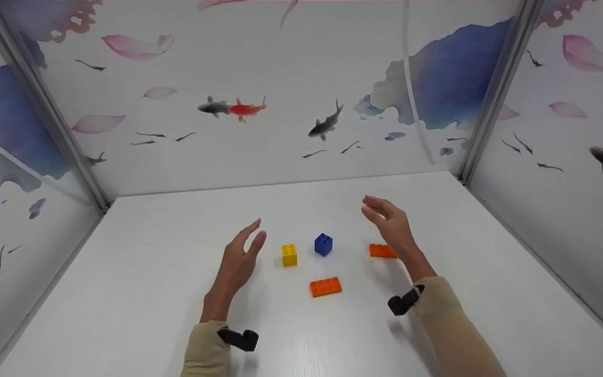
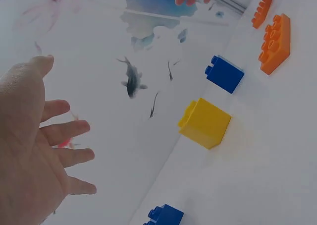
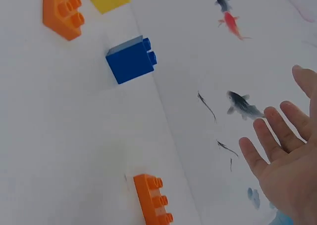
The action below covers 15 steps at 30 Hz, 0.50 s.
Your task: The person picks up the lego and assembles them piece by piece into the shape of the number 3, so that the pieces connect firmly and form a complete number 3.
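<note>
My left hand [image 1: 238,261] hovers above the table, left of a yellow toy brick [image 1: 289,255], with fingers extended and nothing held. My right hand [image 1: 393,225] is raised over the far right side; its fingers look spread in the right wrist view, and it holds nothing. Below it lies an orange brick [image 1: 382,251], partly covered by the hand and wrist. Between the hands sit a blue brick [image 1: 323,244] and, nearer, another flat orange brick [image 1: 326,287]. A second blue brick [image 2: 166,215] shows at the lower edge of the left wrist view; the head view does not show it.
The white table [image 1: 123,293] is enclosed by printed panels with fish and petals on the back wall [image 1: 259,157] and both sides. Metal posts [image 1: 495,94] stand at the back corners. Black wrist cameras [image 1: 238,339] sit on both sleeves.
</note>
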### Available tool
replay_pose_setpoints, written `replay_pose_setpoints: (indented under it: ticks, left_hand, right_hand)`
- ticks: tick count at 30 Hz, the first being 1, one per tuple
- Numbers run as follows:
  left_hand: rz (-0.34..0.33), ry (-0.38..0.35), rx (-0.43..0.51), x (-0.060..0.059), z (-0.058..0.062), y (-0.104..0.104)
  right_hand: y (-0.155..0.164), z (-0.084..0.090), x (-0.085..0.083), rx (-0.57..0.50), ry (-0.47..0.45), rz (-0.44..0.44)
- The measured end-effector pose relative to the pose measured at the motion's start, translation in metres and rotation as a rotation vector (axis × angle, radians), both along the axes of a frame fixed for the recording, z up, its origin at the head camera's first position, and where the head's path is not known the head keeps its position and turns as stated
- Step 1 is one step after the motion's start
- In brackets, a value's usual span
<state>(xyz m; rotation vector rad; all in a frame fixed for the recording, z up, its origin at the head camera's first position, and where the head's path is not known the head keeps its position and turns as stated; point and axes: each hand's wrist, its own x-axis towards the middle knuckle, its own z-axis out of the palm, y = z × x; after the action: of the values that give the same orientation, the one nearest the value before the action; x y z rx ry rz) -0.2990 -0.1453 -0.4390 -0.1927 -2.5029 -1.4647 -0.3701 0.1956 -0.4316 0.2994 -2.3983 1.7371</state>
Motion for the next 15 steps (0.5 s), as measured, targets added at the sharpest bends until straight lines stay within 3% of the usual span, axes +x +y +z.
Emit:
replay_pose_setpoints:
  ticks: [7,15]
  left_hand:
    - [0.005,-0.006,0.121,-0.005,0.000,0.004]
    - [-0.108,-0.008,0.178,-0.006,-0.008,0.016]
  right_hand:
    - [-0.020,-0.013,-0.003,-0.070,-0.101,-0.001]
    - [-0.044,-0.031,-0.006,-0.043,-0.157,0.020]
